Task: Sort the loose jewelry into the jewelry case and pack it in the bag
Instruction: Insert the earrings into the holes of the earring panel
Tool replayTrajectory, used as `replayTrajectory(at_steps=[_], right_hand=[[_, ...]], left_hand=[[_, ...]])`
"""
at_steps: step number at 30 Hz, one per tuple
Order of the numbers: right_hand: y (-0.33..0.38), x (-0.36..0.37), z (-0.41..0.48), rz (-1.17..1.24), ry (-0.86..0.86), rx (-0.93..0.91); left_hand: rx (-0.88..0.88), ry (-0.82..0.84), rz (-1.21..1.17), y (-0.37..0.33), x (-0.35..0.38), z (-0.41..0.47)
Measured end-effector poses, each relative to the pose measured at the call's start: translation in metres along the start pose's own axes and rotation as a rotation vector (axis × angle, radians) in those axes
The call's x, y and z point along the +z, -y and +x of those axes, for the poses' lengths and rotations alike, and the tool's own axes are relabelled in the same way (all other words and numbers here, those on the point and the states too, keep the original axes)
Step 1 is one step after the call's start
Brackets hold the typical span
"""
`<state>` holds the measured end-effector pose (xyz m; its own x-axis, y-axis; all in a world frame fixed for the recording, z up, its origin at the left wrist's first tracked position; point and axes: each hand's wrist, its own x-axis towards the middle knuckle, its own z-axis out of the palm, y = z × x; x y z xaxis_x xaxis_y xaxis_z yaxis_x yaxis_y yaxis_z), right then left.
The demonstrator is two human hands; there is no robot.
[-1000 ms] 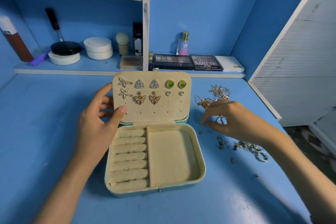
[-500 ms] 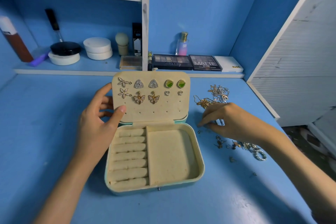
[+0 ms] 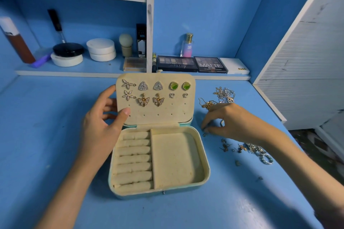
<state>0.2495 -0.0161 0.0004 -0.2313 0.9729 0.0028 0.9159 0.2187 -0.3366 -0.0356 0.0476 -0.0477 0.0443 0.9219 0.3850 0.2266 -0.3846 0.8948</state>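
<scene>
Nearest, the jewelry case (image 3: 175, 160) lies open on the blue painted counter (image 3: 55, 135), its cream, velvety base split into padded ring rolls (image 3: 135, 158) and a bare tray. The left hand (image 3: 101, 126) grips the lid panel (image 3: 158, 111) at its left edge, thumb in front and fingers behind, likely to hold it upright for the glittering earrings (image 3: 143, 86) pinned there. The right hand (image 3: 229, 122) curls its fingertips onto a tiny piece of loose jewelry (image 3: 247, 148) beside the case, though I cannot tell whether it has hold. Beyond lie tangled chains (image 3: 223, 95) and, on the shelf (image 3: 93, 69), flat makeup palettes (image 3: 176, 63).
</scene>
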Motion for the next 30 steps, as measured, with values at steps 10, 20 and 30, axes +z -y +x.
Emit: replayTrajectory(at_steps=[10,20,30], right_hand=[[-0.003,0.010,0.007,-0.070,-0.077,-0.036],[-0.006,0.018,0.011,-0.099,-0.180,-0.042],[0.017,-0.013,0.023,0.437,-0.507,0.073]], left_hand=[[0.005,0.003,0.003,0.001,-0.001,0.000],[0.026,0.010,0.007,0.000,-0.001,0.000],[0.021,0.007,0.010,-0.003,-0.001,-0.001]])
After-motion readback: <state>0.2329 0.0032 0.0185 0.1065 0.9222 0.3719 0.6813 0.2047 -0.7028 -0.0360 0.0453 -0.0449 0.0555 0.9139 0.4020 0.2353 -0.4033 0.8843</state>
